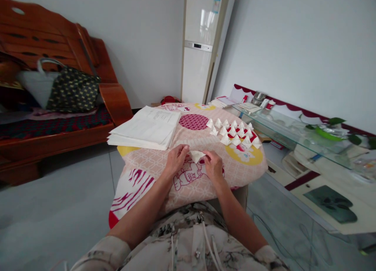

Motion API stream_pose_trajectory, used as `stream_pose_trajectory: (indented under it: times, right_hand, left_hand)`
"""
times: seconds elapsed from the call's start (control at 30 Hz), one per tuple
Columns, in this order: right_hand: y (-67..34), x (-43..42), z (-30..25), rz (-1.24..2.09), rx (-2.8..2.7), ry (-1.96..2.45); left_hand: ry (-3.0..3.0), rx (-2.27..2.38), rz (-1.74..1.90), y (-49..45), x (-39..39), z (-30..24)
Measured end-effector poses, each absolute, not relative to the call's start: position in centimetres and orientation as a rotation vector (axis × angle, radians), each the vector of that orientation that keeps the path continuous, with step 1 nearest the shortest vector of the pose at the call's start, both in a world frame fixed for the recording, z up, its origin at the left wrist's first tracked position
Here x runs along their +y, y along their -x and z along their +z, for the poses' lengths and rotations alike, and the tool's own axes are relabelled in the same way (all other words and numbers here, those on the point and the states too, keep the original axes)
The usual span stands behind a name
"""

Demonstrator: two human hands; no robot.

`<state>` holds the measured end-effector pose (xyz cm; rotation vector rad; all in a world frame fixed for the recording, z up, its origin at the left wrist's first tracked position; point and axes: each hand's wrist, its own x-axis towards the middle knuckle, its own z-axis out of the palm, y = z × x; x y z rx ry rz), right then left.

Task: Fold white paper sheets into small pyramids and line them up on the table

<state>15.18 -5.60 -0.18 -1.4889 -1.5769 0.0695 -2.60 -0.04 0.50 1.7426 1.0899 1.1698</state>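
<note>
A small folded white paper piece (196, 156) lies on the pink patterned cloth (194, 184) that covers a small table. My left hand (176, 159) pinches its left edge with the fingers closed. Its right edge is pinched by my right hand (214, 165), fingers also closed. A stack of white paper sheets (147, 128) rests at the table's left. Several folded white paper triangles (233, 131) lie in rows at the far right of the cloth.
A wooden bench (58, 106) with a dark dotted bag (72, 90) stands at left. A tall white air conditioner (202, 43) is in the corner. A glass-topped low cabinet (293, 133) with a plant and small items runs along the right wall.
</note>
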Motion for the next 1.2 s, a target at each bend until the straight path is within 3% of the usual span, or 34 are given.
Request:
stream_pose_trajectory:
  times: [0.5,0.77,1.2]
  right_hand:
    - [-16.6,-5.4,0.4,0.007,-1.454,1.463]
    - [-21.7,-1.8,3.3,-0.167,-1.504,1.67]
    - [-22.9,1.3,2.7,-0.203,-1.505,1.738]
  left_hand:
    - [-1.898,1.152,1.146,2.7,0.1,0.5]
    - [-1.913,1.134,1.158,2.6,0.2,0.4]
    - [-1.936,1.135,1.129,2.6,0.1,0.1]
